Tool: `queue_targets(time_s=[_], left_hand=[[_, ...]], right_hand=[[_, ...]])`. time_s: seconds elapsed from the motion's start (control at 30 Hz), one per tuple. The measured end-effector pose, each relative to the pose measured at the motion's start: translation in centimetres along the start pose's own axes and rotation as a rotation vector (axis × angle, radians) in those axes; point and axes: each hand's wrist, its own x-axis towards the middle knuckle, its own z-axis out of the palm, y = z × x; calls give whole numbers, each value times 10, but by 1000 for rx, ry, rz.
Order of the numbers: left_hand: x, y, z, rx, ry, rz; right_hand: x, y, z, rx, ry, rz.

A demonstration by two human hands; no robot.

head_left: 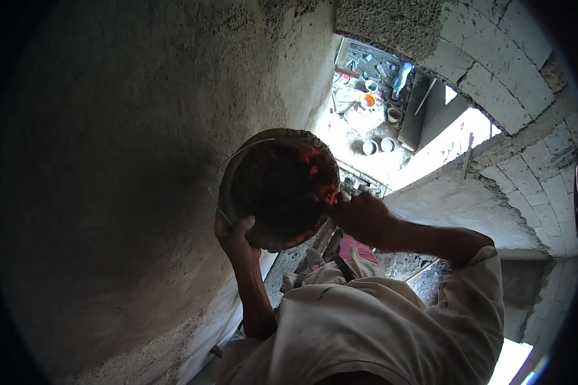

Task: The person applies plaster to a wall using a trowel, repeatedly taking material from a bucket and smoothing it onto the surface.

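Observation:
A round bucket [232, 192] is up in front of my chest, its mouth turned toward me. Its inside is dark, with orange-red patches along the right side, and a thin wire handle [247, 149] arcs by the left rim. My left hand [236, 237] grips the lower left rim, thumb over the edge. At the right rim my right hand [366, 219] is closed, its fingertips hidden against the bucket; it seems to hold the rim.
A rough plastered wall [128, 167] rises close on the left. Through an opening at the upper right, several buckets [369, 147] and scattered items lie on a bright floor below, near a dark board [416, 110]. Pale block masonry [494, 83] is on the right.

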Motion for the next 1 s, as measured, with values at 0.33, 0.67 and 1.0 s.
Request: queue_targets(time_s=[0.33, 0.67, 1.0], left_hand=[[-12, -3, 24, 80, 59, 22], [-20, -7, 30, 111, 63, 50], [-22, -23, 38, 419, -18, 29]], right_hand=[[16, -8, 24, -175, 291, 134], [20, 0, 9, -54, 162, 170], [18, 33, -21, 5, 84, 179]])
